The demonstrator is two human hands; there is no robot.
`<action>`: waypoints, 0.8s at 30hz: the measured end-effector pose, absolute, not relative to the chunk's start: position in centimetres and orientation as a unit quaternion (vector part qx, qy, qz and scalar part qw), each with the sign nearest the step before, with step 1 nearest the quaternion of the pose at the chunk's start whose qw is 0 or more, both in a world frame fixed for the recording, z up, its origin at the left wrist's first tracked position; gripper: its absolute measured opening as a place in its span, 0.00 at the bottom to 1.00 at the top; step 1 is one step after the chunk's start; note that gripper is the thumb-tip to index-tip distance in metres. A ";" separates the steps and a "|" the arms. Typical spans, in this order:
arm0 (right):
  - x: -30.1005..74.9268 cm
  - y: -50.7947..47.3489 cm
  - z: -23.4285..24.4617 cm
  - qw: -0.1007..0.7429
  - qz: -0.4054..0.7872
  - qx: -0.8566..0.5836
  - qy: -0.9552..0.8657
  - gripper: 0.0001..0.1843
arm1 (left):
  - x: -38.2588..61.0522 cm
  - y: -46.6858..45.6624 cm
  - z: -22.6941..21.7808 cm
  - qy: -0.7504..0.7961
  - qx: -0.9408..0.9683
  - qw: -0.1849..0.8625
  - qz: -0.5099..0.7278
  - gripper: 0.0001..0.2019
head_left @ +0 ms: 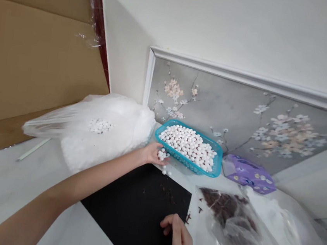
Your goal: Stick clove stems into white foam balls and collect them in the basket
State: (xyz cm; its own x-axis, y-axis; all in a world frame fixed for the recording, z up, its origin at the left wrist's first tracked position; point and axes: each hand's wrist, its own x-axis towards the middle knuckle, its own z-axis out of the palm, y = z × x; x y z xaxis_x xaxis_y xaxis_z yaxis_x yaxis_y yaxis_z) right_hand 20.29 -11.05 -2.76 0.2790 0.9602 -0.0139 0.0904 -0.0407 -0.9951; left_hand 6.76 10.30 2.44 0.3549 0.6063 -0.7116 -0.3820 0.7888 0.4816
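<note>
My left hand (154, 154) reaches to the front edge of a turquoise plastic basket (186, 169) and holds a small bunch of white beads (163, 154), with a few more lying just below it. The basket is heaped with the same round beads. My right hand (177, 237) rests at the right edge of a black board (133, 213), its fingers curled together. Small dark brown bits (168, 194) lie scattered on the board, and a few more sit just past its edge, close to my right fingers. Whether those fingers pinch anything small is hidden.
A clear plastic bag of dark brown pieces (226, 215) lies to the right. A large white-filled plastic bag (106, 132) lies at left, with beads on top. A purple packet (248, 174) lies beyond the basket. A floral wall panel (240, 115) and cardboard sheet (37, 47) stand behind the white tabletop (13, 184).
</note>
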 end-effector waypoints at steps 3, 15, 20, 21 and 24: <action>20.4 -11.0 -2.9 0.528 0.401 -0.598 -0.451 0.26 | 6.4 10.2 3.0 0.482 0.134 0.815 0.294 0.09; 22.3 -10.0 -5.0 0.427 -0.018 -0.610 -0.668 0.18 | 6.0 7.9 3.9 0.511 0.224 0.770 0.309 0.05; 23.7 -9.4 -6.2 0.383 -0.040 -0.618 -0.685 0.19 | 6.3 6.7 3.3 0.538 0.281 0.707 0.363 0.19; 23.8 -9.4 -6.4 0.384 -0.035 -0.613 -0.690 0.19 | 6.4 6.5 3.1 0.542 0.289 0.697 0.369 0.21; 23.8 -9.4 -6.8 0.390 -0.025 -0.606 -0.693 0.17 | 6.7 6.0 2.8 0.545 0.309 0.688 0.366 0.25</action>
